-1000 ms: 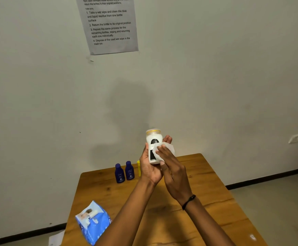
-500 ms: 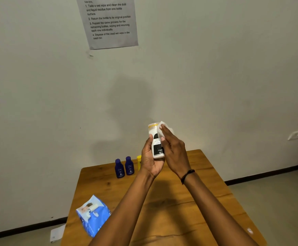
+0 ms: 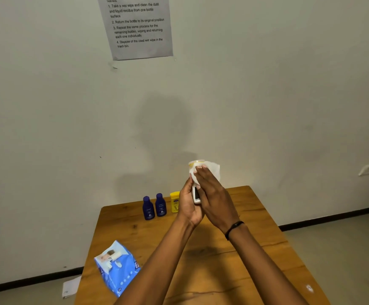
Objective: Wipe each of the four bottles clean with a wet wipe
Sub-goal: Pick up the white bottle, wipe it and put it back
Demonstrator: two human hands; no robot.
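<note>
I hold a white bottle (image 3: 196,195) with a gold-rimmed cap upright above the wooden table (image 3: 256,227). My left hand (image 3: 188,204) grips its lower body from the left. My right hand (image 3: 214,194) presses a white wet wipe (image 3: 212,168) against the bottle's upper part and cap, hiding most of the bottle. Two dark blue bottles (image 3: 148,208) (image 3: 160,205) and a yellow bottle (image 3: 174,201) stand in a row near the table's far edge, just left of my hands.
A blue pack of wet wipes (image 3: 116,267) lies at the table's near left edge. An instruction sheet (image 3: 138,27) hangs on the wall. A scrap of paper (image 3: 71,287) lies on the floor to the left.
My right hand has slid the wipe up the bottle from its label to the cap. The bottle now stands more upright and is more covered.
</note>
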